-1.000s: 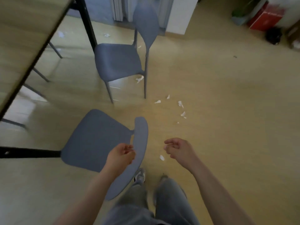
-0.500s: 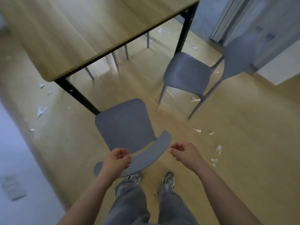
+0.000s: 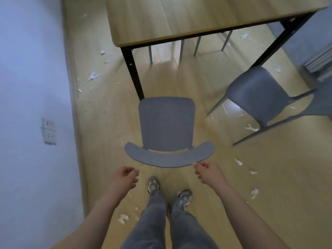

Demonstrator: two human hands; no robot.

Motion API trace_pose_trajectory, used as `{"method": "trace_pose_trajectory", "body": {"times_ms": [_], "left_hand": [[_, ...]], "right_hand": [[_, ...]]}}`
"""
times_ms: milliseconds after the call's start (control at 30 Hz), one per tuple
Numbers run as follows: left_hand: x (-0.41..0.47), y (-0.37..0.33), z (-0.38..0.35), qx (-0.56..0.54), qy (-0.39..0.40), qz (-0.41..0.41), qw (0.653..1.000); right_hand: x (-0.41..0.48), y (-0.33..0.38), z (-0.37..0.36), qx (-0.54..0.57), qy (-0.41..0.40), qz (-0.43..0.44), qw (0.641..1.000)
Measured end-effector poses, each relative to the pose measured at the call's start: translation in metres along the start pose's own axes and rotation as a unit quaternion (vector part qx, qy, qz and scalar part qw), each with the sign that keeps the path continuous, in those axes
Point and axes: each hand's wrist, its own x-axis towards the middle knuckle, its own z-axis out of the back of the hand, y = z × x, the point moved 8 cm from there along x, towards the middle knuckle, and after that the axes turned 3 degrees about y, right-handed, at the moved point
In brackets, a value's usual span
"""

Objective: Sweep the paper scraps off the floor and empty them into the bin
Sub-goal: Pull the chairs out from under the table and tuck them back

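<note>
White, crumpled paper scraps (image 3: 93, 76) litter the wooden floor (image 3: 107, 123).

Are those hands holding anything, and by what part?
No clear hold. The right hand fingertips meet the chair backrest's edge; the left hand is empty.

We see a grey chair (image 3: 167, 126) just beyond our hands, a second chair (image 3: 258, 97) rightward, and a tabletop (image 3: 179, 18) farther ahead.
</note>
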Motion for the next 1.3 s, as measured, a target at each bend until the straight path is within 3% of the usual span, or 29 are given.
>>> {"method": "trace_pose_trajectory", "body": {"times_ms": [233,500,867,1300], "left_hand": [[0.044,-0.014,-0.001,-0.056,0.017,0.027,0.998],[0.065,-0.028,-0.010,-0.024,0.021,0.027,0.999],[0.093,-0.065,-0.027,-0.043,0.042,0.010,0.998],[0.126,-0.116,-0.071,-0.107,0.011,0.019,0.994]], "right_hand": [[0.002,0.009,-0.013,0.122,-0.064,-0.030,0.990],[0.012,0.004,-0.019,0.232,-0.075,-0.070,0.967],[0.042,0.026,0.003,0.288,-0.120,-0.076,0.947],[0.095,0.065,0.065,0.282,-0.116,-0.029,0.952]]}}
